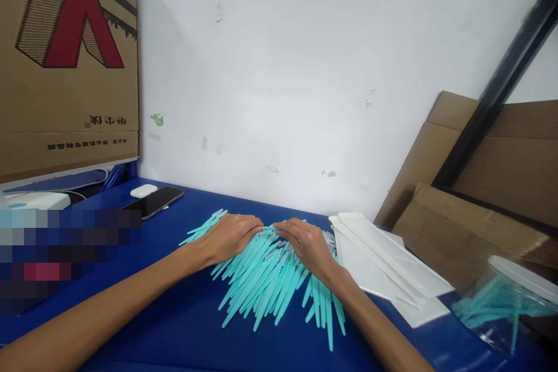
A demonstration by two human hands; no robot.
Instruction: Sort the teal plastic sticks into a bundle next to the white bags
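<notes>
A fanned heap of slim turquoise plastic sticks (265, 288) with tapered ends lies on the blue table. Greyish parts show among them under the fingers; the sticks' exact kind is unclear. Over the heap's left side, my left hand (231, 237) is closed, fingertips pinched on a small turquoise piece (268, 228). From the right, my right hand (308, 244) meets it, its fingers closed at the other end of this piece. Much of the piece is hidden by the fingers. More sticks (204, 228) poke out to the left of my left wrist.
White paper-like sheets or bags (383, 256) lie right of the heap. A clear tub (508, 302) with a white lid holds more turquoise sticks. A phone (159, 200) and a white case (143, 190) rest at back left. Cardboard (471, 238) leans at right; a large box (70, 87) stands left.
</notes>
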